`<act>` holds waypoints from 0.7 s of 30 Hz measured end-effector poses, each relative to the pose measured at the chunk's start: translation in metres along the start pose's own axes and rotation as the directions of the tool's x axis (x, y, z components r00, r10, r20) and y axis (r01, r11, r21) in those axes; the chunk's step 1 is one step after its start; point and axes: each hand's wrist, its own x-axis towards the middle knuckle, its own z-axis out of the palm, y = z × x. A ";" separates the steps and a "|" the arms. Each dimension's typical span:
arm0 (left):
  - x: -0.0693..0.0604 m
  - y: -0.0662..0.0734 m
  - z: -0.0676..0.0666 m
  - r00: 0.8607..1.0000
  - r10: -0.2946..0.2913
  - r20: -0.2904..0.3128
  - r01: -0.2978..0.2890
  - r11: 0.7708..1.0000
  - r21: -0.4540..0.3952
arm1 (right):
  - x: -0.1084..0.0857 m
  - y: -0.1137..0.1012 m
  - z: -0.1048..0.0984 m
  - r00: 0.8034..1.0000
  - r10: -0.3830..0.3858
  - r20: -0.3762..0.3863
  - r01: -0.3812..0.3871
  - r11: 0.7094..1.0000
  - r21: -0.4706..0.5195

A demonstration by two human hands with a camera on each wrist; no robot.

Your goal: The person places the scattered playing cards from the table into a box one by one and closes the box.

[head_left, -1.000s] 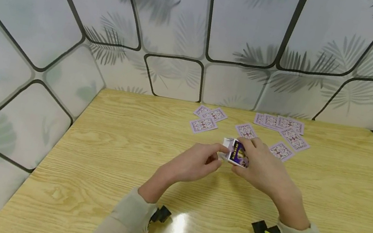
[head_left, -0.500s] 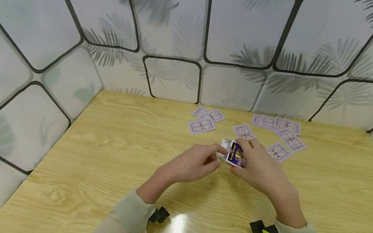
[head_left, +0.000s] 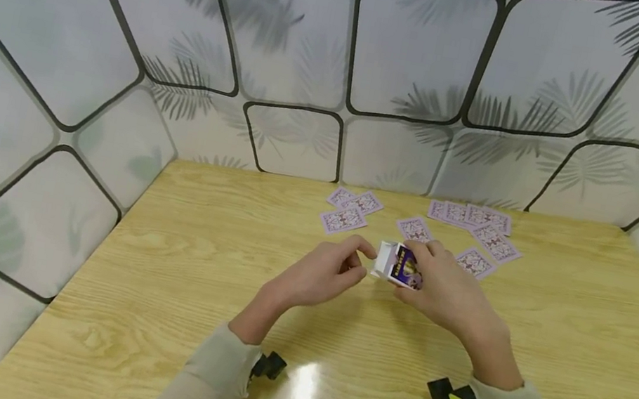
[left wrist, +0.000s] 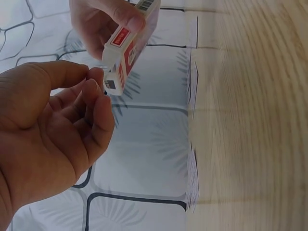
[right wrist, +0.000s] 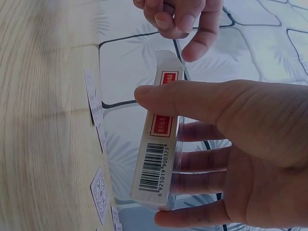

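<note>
- The card box (head_left: 408,269) is held in the air above the tabletop (head_left: 153,270), between the two hands and nearer the right one.
- Its broad upper face is deep purple with a yellow picture and yellow lettering, edged in white.
- One narrow side is off-white, with red panels of pale characters and a black barcode (right wrist: 153,167).
- The end towards the left hand (head_left: 322,275) is open, a white flap (head_left: 384,255) standing out from it.
- The box lies tilted in the head view, that open end pointing left.
- The right hand (head_left: 450,287) has a firm grip on it, thumb along the narrow side.
- The left hand's grip is loose and holds nothing; its bent fingers are just beside the flap.
- Patterned pinkish-purple cards (head_left: 343,220) lie face down beyond the hands, some overlapping.
</note>
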 end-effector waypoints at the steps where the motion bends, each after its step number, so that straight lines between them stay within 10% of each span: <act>1: 0.000 -0.001 -0.001 1.000 -0.002 -0.009 0.002 1.000 -0.004 | 0.000 0.000 0.000 1.000 0.000 0.000 0.000 1.000 0.001; 21: 0.022 -0.034 -0.031 0.962 -0.188 -0.197 0.206 0.976 0.072 | 0.002 -0.001 -0.002 1.000 0.014 0.010 -0.014 1.000 -0.005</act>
